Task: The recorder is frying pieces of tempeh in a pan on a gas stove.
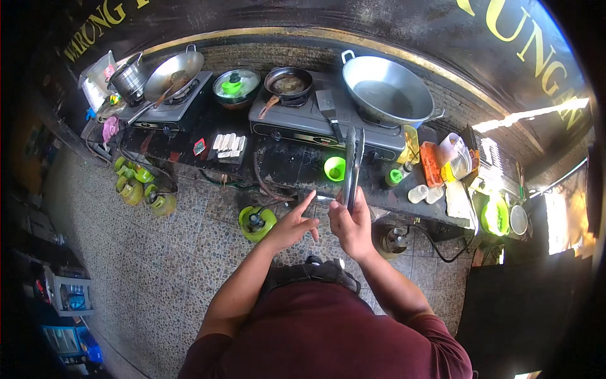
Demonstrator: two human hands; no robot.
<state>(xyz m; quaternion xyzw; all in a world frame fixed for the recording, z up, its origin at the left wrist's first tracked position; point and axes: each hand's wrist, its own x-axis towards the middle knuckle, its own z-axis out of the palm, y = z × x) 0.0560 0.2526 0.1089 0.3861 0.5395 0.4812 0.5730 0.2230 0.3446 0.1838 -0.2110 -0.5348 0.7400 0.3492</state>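
My right hand (351, 222) grips a pair of metal tongs (350, 175), their tips pointing away from me over the counter edge. Beside it, my left hand (294, 226) holds nothing, its index finger stretched out. A green bowl (335, 169) sits on the black counter just left of the tongs. Beyond, a large metal wok (388, 90) and a small frying pan (288, 83) rest on a two-burner gas stove (303, 125), with a metal spatula (327, 109) lying between them. Several whitish pieces (229, 144) lie on a dark board left of the bowl.
Another wok (174, 71) stands on the left stove, near a glass-lidded pot (236, 87). An orange tray (431, 163), a green-capped bottle (394, 177) and white cups (418, 193) crowd the counter's right. Green gas cylinders (257, 223) stand on the floor below.
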